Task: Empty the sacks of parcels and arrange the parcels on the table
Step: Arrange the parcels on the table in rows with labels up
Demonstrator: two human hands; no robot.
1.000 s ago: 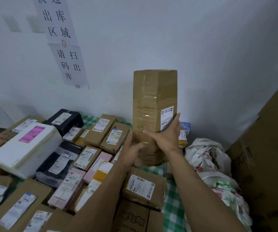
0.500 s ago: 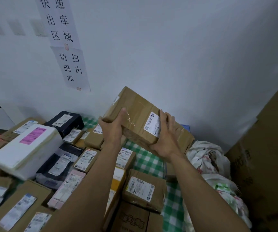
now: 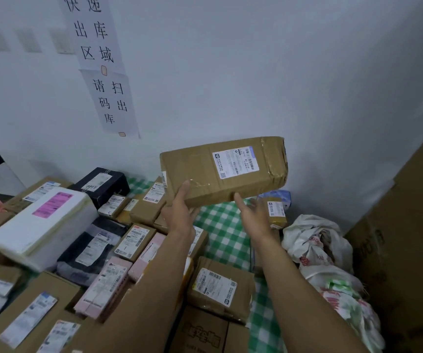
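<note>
I hold the long box level in the air over the far side of the bench. It hangs above the bare strip of green check cloth between the laid-out parcels on the left and the small box by the wall on the right. My left hand carries it at the near left corner, thumb up on the front face and the fingers tucked beneath, so that end is pinched and steady. My right hand is spread loose under the near lower edge, thumb just at the cardboard and gripping nothing; I judge it is there as a prop while I line the box up with the gap. I keep the label turned up towards me, as on the parcels already lying flat, so that it can be read once the box is down. The crumpled sacks lie off to the right against the big carton, out of the way. A second ago this box stood on end with both hands clasped low on it; half a second ago it was tipping over to the left. Now it lies lengthwise, higher and further right, and my right hand has let go of its side.
</note>
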